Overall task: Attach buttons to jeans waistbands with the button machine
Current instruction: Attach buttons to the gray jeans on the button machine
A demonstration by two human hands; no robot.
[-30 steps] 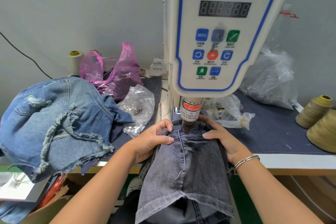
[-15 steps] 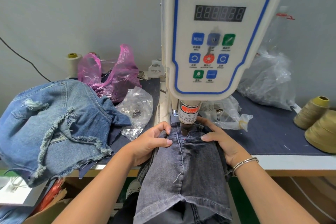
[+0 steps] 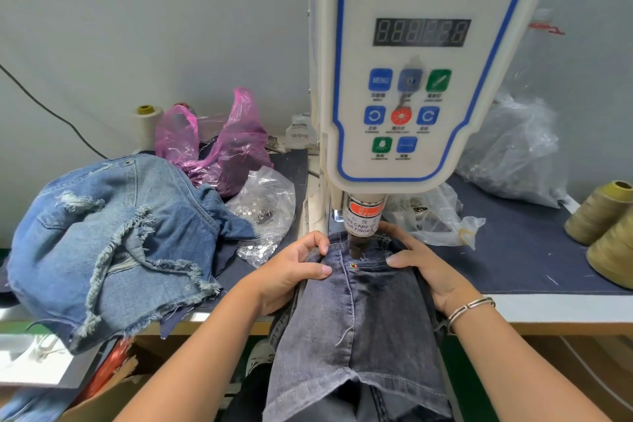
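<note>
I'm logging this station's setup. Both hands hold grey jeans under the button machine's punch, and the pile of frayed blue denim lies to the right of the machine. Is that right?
Not quite. In the head view the frayed blue denim pile lies to the left of the button machine, not the right. The rest holds: the left hand and right hand hold the grey jeans under the punch.

Jeans (image 3: 363, 312) lie under the button machine (image 3: 414, 79), denim pile (image 3: 113, 243) to their left.

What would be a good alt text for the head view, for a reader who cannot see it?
Two hands, left hand and right hand, hold the waistband of grey jeans under the punch of a white servo button machine. Blue frayed denim and a clear bag of buttons lie to the left.
</note>
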